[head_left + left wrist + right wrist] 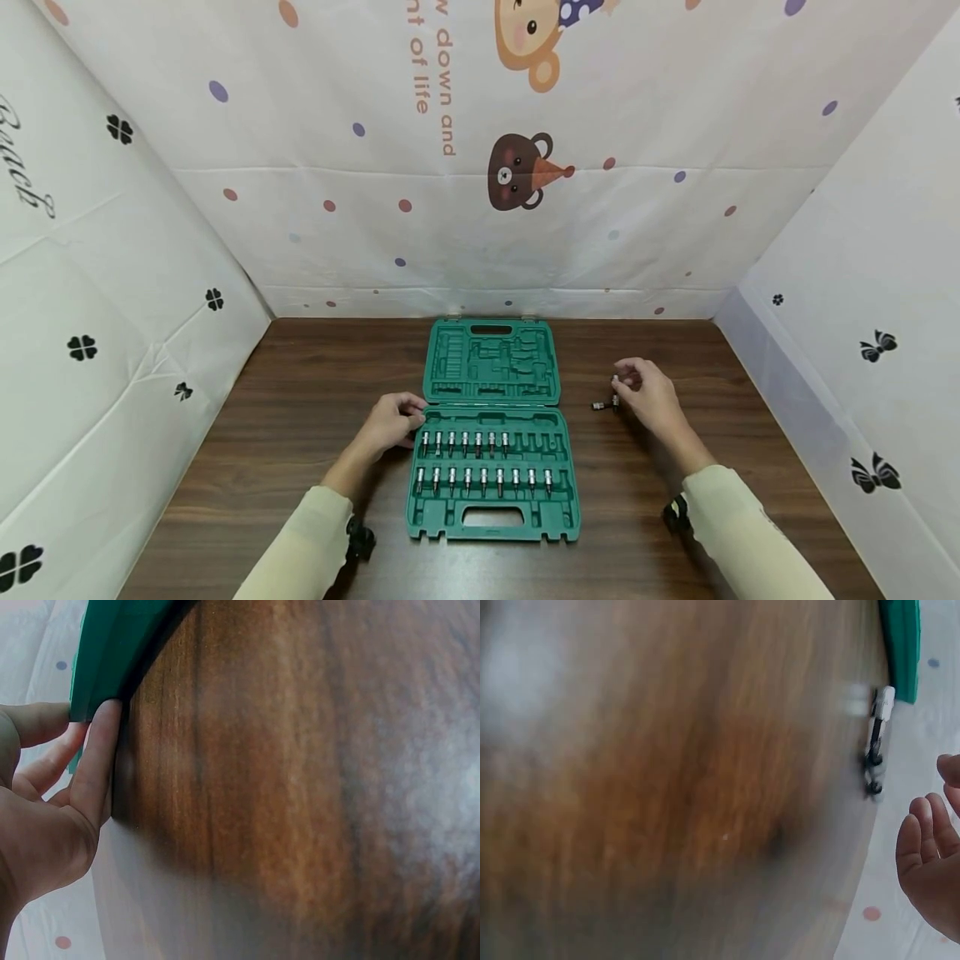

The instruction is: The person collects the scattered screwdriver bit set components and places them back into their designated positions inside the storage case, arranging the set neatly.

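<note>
A green plastic tool case [491,500] lies unfolded on the table, its lid [457,350] laid back toward the wall. Several silver bit sockets [483,479] stand in two rows in its lower half. At the case's left edge my left hand [390,423] holds the rim, thumb above and a finger along the side in the left wrist view. To the right of the case my right hand [647,393] hovers by a few small bit sockets [877,739] on the table. Its fingers are loosely bent, with a gap to the thumb and nothing visible between them.
The dark wooden table [300,367] meets a patterned cloth wall [420,242] behind the case. Similar cloth walls rise at left and right. Some slots [543,442] at the right of the upper row hold no socket.
</note>
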{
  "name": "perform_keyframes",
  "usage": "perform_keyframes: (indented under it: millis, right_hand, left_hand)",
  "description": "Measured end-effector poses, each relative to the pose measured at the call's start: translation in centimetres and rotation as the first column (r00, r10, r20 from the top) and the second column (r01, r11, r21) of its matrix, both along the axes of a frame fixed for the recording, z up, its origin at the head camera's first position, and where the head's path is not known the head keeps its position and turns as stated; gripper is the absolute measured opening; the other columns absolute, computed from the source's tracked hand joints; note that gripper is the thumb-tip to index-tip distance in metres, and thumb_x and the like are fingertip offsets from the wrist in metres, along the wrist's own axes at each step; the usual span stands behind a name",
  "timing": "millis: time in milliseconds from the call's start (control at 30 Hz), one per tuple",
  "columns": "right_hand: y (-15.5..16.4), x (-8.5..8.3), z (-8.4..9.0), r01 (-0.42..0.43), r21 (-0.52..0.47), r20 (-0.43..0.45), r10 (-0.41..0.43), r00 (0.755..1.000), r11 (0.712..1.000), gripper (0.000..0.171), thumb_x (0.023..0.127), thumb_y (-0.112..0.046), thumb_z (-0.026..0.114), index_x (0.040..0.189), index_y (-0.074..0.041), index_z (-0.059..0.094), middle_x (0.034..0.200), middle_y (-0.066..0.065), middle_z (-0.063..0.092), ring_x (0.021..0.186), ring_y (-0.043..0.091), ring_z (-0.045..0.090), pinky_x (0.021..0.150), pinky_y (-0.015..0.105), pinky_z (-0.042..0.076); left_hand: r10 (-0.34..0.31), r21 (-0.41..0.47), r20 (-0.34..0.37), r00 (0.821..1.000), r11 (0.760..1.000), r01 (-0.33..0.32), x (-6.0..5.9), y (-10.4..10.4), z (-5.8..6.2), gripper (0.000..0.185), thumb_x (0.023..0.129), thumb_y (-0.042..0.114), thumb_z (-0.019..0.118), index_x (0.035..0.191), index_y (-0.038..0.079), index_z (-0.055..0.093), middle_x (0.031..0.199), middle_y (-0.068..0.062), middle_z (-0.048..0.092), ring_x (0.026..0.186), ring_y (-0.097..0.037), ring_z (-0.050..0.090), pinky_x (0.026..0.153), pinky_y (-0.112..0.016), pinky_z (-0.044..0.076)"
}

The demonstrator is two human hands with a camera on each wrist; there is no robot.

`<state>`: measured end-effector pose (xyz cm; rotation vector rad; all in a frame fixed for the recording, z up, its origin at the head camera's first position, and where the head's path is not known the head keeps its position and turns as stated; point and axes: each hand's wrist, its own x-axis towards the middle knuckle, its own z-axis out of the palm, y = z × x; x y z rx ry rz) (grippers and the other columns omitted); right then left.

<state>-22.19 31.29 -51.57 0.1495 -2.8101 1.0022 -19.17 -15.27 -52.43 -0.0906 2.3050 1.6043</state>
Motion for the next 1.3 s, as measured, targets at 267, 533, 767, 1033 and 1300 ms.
perform_keyframes:
  millis: [267,533,767,1033,1300]
  right_hand:
    - [1.0,-1.5,-0.8,0.006,0.044,0.097,-0.010,0.995,0.999,0.035,0.099,-0.017,0.070,0.128,0.001,0.064,0.115,0.021,0.065,0.099,0.034,0.066,0.086,0.050,0.055]
    - [0.8,-2.4,-0.8,0.003,0.094,0.191,-0.021,0.981,0.996,0.034,0.100,-0.022,0.070,0.123,0.001,0.065,0.105,0.015,0.070,0.095,0.031,0.066,0.086,0.052,0.054]
    - [0.3,-2.9,-0.5,-0.012,0.155,0.219,-0.023,0.975,0.988,0.026,0.099,-0.018,0.069,0.114,0.003,0.067,0.096,0.014,0.070,0.089,0.029,0.066,0.083,0.051,0.055]
    - [0.2,-3.2,-0.3,-0.005,0.156,0.224,-0.030,0.974,0.988,0.016,0.098,-0.011,0.065,0.107,0.001,0.069,0.091,0.012,0.069,0.084,0.027,0.063,0.079,0.048,0.053]
    - [0.4,-2.6,0.2,0.036,0.063,0.241,-0.050,0.969,0.997,0.018,0.103,-0.016,0.063,0.114,-0.003,0.068,0.096,0.011,0.068,0.086,0.025,0.059,0.077,0.041,0.049]
  left_hand:
    - [-0.002,0.007,0.009,1.000,1.000,0.002,0.0,0.0,-0.1,0.018,0.102,0.003,0.060,0.118,0.001,0.068,0.106,-0.016,0.062,0.088,-0.024,0.063,0.066,-0.040,0.063]
    - [-0.004,0.009,-0.003,1.000,1.000,0.004,0.0,0.0,-0.2,0.018,0.102,0.003,0.061,0.118,0.001,0.069,0.106,-0.016,0.062,0.088,-0.024,0.064,0.065,-0.041,0.062]
    - [-0.003,0.002,-0.010,1.000,1.000,0.003,0.0,0.0,-0.2,0.018,0.102,0.003,0.061,0.118,0.002,0.069,0.106,-0.016,0.062,0.087,-0.024,0.064,0.064,-0.041,0.062]
    - [-0.002,0.002,-0.010,1.000,1.000,0.002,0.0,-0.1,-0.2,0.018,0.102,0.004,0.061,0.118,0.002,0.069,0.106,-0.015,0.062,0.088,-0.024,0.064,0.065,-0.040,0.062]
    - [-0.007,0.001,-0.012,1.000,1.000,0.007,0.0,0.0,-0.1,0.018,0.102,0.003,0.060,0.118,0.001,0.068,0.105,-0.016,0.061,0.088,-0.024,0.063,0.064,-0.040,0.062]
